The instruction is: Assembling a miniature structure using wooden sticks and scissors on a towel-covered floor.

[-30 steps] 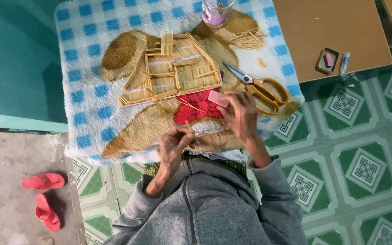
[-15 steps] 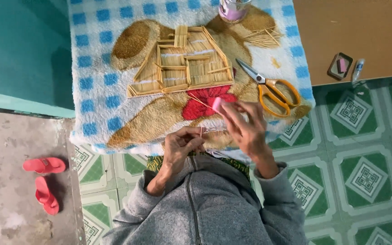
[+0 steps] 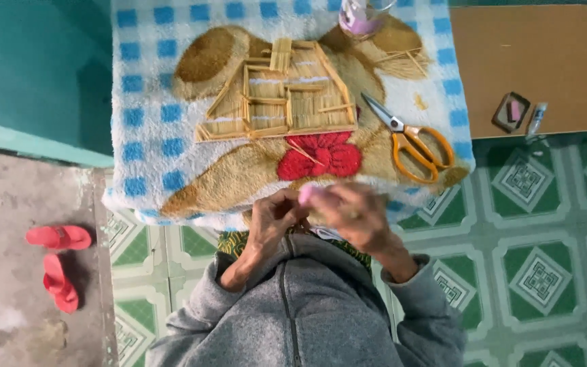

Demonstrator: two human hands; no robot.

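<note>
L hand: hovering at near edge of blanket, fingers curled in, tips meeting the pink thing; can't tell if it's gripping or just touching.
R hand: motion-blurred, fingers closing round small pink object, pinching it w/ thumb + fingers.
Pink object: sitting btwn both hands, just over blanket's near edge, below the red flower print; shape blurred, can't tell what it is.
Stick house: flat frame of thin wooden sticks lying mid-blanket, well apart from hands.
Loose stick: lying on red print.
Scissors: orange handles, lying shut, R of stick house.
Blanket: blue-check fleece w/ brown animal print, covering the surface.
Cup: pink-ish, at far edge, partly cut off.
Brown table: R side, holding small dark case + tube.
Red sandals: lying on concrete floor, L.
</note>
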